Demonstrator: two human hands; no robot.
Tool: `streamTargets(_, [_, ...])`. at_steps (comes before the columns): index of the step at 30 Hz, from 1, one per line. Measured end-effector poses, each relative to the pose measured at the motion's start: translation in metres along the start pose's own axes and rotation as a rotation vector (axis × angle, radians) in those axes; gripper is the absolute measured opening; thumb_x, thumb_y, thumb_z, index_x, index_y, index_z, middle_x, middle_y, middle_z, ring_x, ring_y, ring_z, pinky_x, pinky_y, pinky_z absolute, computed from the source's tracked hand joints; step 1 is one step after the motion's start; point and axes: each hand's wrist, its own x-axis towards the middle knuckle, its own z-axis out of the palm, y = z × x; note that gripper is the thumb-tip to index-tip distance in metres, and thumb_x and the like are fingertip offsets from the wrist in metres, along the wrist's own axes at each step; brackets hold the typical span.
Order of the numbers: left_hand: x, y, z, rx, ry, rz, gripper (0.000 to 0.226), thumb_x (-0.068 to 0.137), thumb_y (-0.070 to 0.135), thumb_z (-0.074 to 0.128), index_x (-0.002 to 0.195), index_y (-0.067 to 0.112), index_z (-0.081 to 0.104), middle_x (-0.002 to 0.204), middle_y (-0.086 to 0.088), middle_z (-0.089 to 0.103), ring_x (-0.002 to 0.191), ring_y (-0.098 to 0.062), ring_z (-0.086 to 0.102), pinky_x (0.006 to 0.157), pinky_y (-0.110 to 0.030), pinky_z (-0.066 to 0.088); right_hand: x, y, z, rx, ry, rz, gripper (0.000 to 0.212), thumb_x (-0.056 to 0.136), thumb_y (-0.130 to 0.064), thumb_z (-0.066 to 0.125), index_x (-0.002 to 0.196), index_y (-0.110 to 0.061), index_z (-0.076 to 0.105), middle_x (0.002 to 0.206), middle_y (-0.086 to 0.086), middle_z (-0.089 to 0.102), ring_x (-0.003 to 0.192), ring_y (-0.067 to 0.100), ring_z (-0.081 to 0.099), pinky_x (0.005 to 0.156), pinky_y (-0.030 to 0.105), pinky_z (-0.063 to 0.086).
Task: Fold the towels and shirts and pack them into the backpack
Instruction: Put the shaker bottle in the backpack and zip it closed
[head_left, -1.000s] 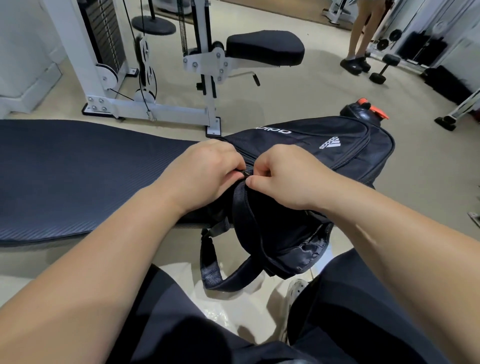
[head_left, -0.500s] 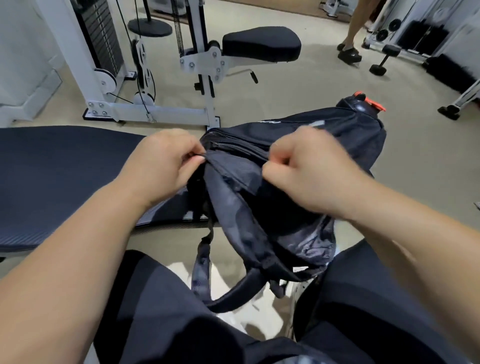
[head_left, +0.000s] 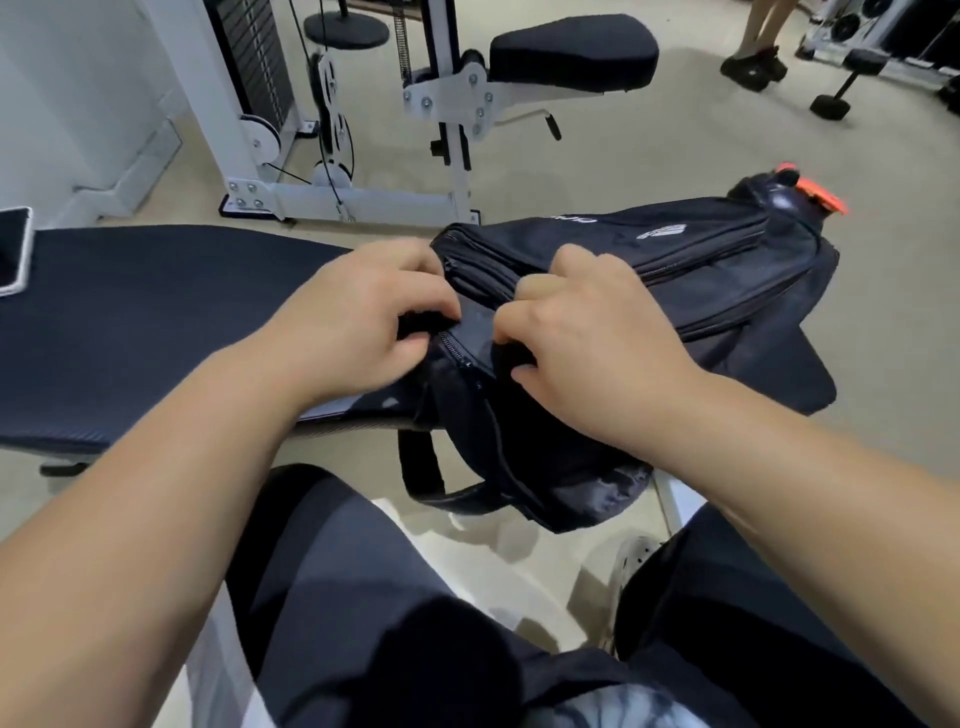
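Observation:
A black backpack (head_left: 701, 270) with a white logo lies on its side across the right end of a dark padded bench (head_left: 156, 322), its lower part hanging over the front edge with a strap loop below. My left hand (head_left: 358, 322) pinches the fabric beside the zipper at the bag's near end. My right hand (head_left: 587, 332) grips the bag's fabric just right of that zipper. No towels or shirts show outside the bag.
A bottle with an orange cap (head_left: 800, 192) sticks out at the backpack's far end. A phone (head_left: 13, 249) lies on the bench's left end. A white cable machine with a black seat (head_left: 571, 49) stands behind. Another person's feet (head_left: 753, 67) and a dumbbell (head_left: 852, 78) are far right.
My hands pulled apart and then came back together at the zipper near the bag's end. The backpack shifted and lies flatter on the bench. The view tilted, bringing the phone into sight.

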Motion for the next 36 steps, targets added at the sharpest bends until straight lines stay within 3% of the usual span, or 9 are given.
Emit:
streamTargets(3, [-0.003, 0.004, 0.001, 0.064, -0.03, 0.047, 0.033, 0.076, 0.021, 0.067, 0.109, 0.022, 0.073, 0.11, -0.001, 0.061, 0.102, -0.028, 0.058, 0.084, -0.049, 0.051, 0.002, 0.003, 0.008, -0.072, 0.02, 0.01, 0.013, 0.075, -0.019, 0.07, 0.084, -0.028, 0.069, 0.078, -0.009, 0.059, 0.085, 0.026, 0.047, 0.066, 0.036, 0.03])
streamTargets(8, [-0.001, 0.001, 0.009, 0.076, -0.008, 0.112, 0.026, 0.079, 0.021, 0.081, 0.104, 0.023, 0.073, 0.107, -0.003, 0.059, 0.099, -0.03, 0.055, 0.08, -0.052, 0.049, 0.01, 0.015, 0.0, -0.032, 0.031, 0.009, 0.019, 0.077, -0.038, 0.075, 0.093, -0.028, 0.072, 0.087, -0.009, 0.066, 0.095, 0.029, 0.05, 0.074, 0.039, 0.033])
streamTargets(13, [0.01, -0.001, 0.018, 0.159, 0.06, 0.22, 0.009, 0.083, 0.02, 0.079, 0.089, 0.015, 0.074, 0.091, -0.004, 0.064, 0.079, -0.03, 0.051, 0.067, -0.037, 0.04, 0.012, 0.019, -0.005, 0.061, -0.005, 0.055, 0.018, 0.076, -0.038, 0.076, 0.091, -0.03, 0.072, 0.09, -0.01, 0.067, 0.102, 0.029, 0.05, 0.079, 0.039, 0.032])
streamTargets(17, [0.01, -0.003, 0.022, 0.147, 0.103, 0.258, 0.011, 0.091, 0.026, 0.07, 0.089, 0.015, 0.072, 0.091, -0.001, 0.065, 0.079, -0.027, 0.05, 0.07, -0.04, 0.042, 0.006, 0.019, -0.002, 0.127, 0.003, 0.059, 0.034, 0.077, -0.062, 0.068, 0.089, -0.03, 0.069, 0.087, -0.012, 0.063, 0.102, 0.026, 0.047, 0.079, 0.035, 0.026])
streamTargets(21, [0.011, 0.003, 0.018, 0.057, 0.201, 0.153, 0.018, 0.092, 0.034, 0.066, 0.087, 0.017, 0.069, 0.092, 0.005, 0.066, 0.088, -0.025, 0.057, 0.081, -0.045, 0.044, 0.0, 0.018, -0.003, 0.261, 0.042, 0.128, 0.054, 0.068, -0.081, 0.051, 0.087, -0.032, 0.065, 0.082, -0.015, 0.056, 0.101, 0.02, 0.045, 0.082, 0.034, 0.025])
streamTargets(24, [0.011, 0.017, 0.016, -0.133, 0.283, 0.035, 0.014, 0.091, 0.027, 0.067, 0.087, 0.014, 0.068, 0.09, 0.006, 0.063, 0.088, -0.018, 0.054, 0.086, -0.031, 0.041, -0.003, 0.015, -0.007, 0.381, 0.084, 0.233, 0.043, 0.073, -0.073, 0.058, 0.085, -0.032, 0.061, 0.083, -0.014, 0.057, 0.101, 0.02, 0.045, 0.088, 0.039, 0.034])
streamTargets(28, [0.014, 0.031, 0.024, -0.313, 0.352, -0.087, 0.005, 0.09, 0.017, 0.07, 0.086, 0.016, 0.066, 0.086, 0.007, 0.059, 0.083, -0.009, 0.053, 0.077, -0.022, 0.042, -0.004, 0.012, -0.008, 0.383, 0.072, 0.305, 0.028, 0.081, -0.061, 0.068, 0.089, -0.034, 0.064, 0.088, -0.013, 0.06, 0.106, 0.019, 0.044, 0.092, 0.042, 0.035])
streamTargets(32, [0.017, 0.036, 0.029, -0.423, 0.413, -0.171, 0.006, 0.09, 0.014, 0.07, 0.086, 0.015, 0.067, 0.083, 0.003, 0.062, 0.078, -0.008, 0.055, 0.071, -0.021, 0.044, -0.003, 0.01, -0.005, 0.384, 0.089, 0.318, 0.028, 0.079, -0.056, 0.072, 0.093, -0.034, 0.066, 0.086, -0.015, 0.06, 0.104, 0.018, 0.041, 0.088, 0.038, 0.031])
streamTargets(36, [0.015, 0.034, 0.028, -0.435, 0.368, -0.165, 0.006, 0.089, 0.015, 0.071, 0.085, 0.015, 0.067, 0.083, 0.003, 0.062, 0.078, -0.007, 0.056, 0.071, -0.018, 0.043, -0.002, 0.012, -0.003, 0.518, 0.048, 0.372, 0.023, 0.077, -0.051, 0.077, 0.083, -0.034, 0.063, 0.079, -0.016, 0.061, 0.099, 0.012, 0.038, 0.088, 0.036, 0.03])
